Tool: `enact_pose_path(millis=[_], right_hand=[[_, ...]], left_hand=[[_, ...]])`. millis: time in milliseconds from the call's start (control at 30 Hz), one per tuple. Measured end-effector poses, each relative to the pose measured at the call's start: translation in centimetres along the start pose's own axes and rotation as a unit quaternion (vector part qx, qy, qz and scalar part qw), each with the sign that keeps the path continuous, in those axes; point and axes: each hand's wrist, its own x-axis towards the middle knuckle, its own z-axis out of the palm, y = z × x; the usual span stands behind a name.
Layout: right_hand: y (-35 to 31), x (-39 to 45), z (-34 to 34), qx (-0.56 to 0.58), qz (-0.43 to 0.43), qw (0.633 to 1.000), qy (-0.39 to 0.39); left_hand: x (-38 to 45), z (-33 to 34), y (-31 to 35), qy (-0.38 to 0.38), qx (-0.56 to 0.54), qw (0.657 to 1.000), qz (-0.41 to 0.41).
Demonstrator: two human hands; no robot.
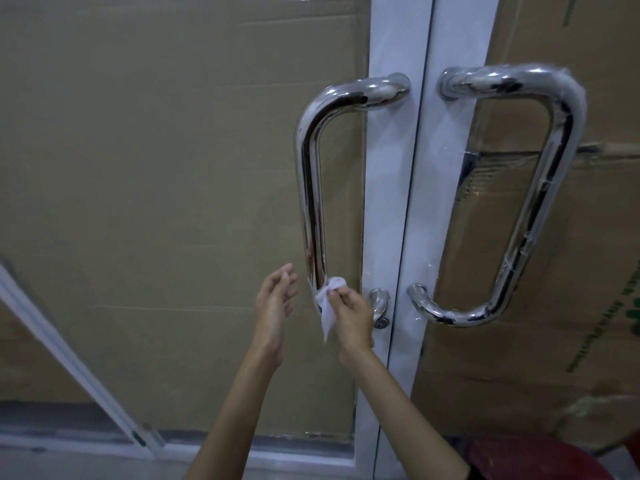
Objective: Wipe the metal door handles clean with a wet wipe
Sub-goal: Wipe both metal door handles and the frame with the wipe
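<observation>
Two shiny metal pull handles are fixed on a white-framed double glass door. The left handle [310,188] is bare chrome. The right handle [533,202] carries a thin plastic film. My right hand [351,318] pinches a white wet wipe [327,303] and holds it against the lower bend of the left handle. Just left of that handle my left hand [275,303] hovers with relaxed, spread fingers, holding nothing.
Brown cardboard [156,168] covers the glass behind both doors. The white door frame [398,202] runs between the handles, with a small lock cylinder [381,322] low on it. A red object [530,459] sits at the bottom right.
</observation>
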Motion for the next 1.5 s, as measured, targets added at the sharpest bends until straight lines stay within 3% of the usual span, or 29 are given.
enact_pose_path(millis=[200, 367, 533, 633, 867, 1000, 1200, 1333, 1400, 1500], right_hand=[[-5.5, -0.9, 1.0, 0.08, -0.133, 0.988, -0.02], [-3.8, -2.1, -0.1, 0.002, -0.181, 0.983, -0.04], [-3.2, -2.8, -0.4, 0.049, -0.086, 0.988, -0.121], [-3.9, -2.6, -0.9, 0.033, -0.065, 0.986, -0.152], [-5.7, -1.3, -3.2, 0.073, -0.045, 0.993, -0.083], [-5.8, -1.3, -3.6, 0.075, -0.027, 0.994, -0.07], [-5.7, -1.3, -3.9, 0.083, 0.003, 0.994, -0.069], [-5.9, -1.2, -3.6, 0.097, 0.023, 0.993, -0.06], [-5.8, -1.2, -3.3, 0.095, 0.026, 0.993, -0.064], [-5.6, -1.3, -3.0, 0.09, 0.033, 0.993, -0.07]], left_hand=[[-0.4, -0.1, 0.6, -0.075, 0.017, 0.997, 0.01], [-1.7, -1.2, 0.6, -0.165, -0.041, 0.983, 0.064], [-2.7, -1.1, -1.8, -0.052, -0.062, 0.994, 0.069], [-1.6, -1.2, -1.5, -0.027, -0.075, 0.995, 0.066], [2.4, -0.9, 1.6, 0.113, -0.129, 0.974, 0.148], [1.3, 2.9, -0.3, 0.054, -0.136, 0.977, 0.157], [0.1, 3.1, -4.0, 0.094, -0.164, 0.977, 0.099], [2.2, 4.4, -1.4, 0.091, -0.197, 0.965, 0.146], [2.4, 5.1, -0.8, 0.058, -0.186, 0.971, 0.142], [2.8, 3.8, -2.5, -0.042, -0.112, 0.991, 0.063]])
